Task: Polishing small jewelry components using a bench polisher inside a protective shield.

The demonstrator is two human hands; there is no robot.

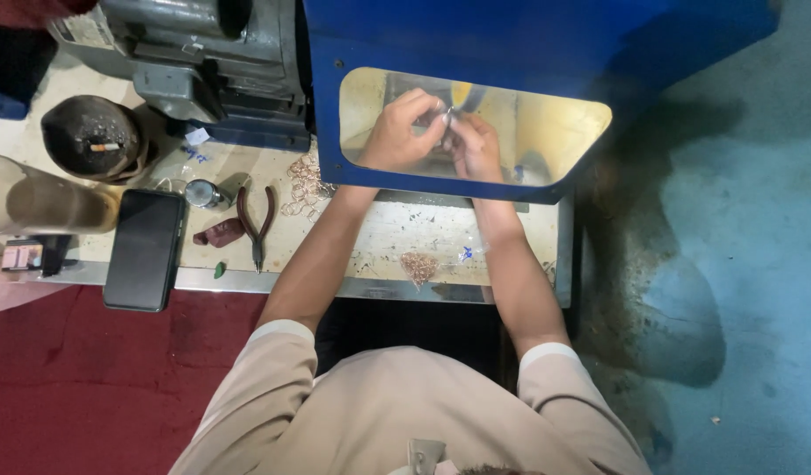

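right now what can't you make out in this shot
- Head view: the small metal piece pinched between the left hand and right hand is too small to identify.
- Each hand's grip is hazy behind the yellowed window of the blue guard.
- The grey machine is cut off by the top edge.
- The phone screen is dark.

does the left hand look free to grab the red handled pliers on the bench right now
Probably not at once. The left hand is inside the blue guard's window, pinching a small piece together with the right hand. The pliers lie uncovered beside the left forearm, so withdrawing would allow it.
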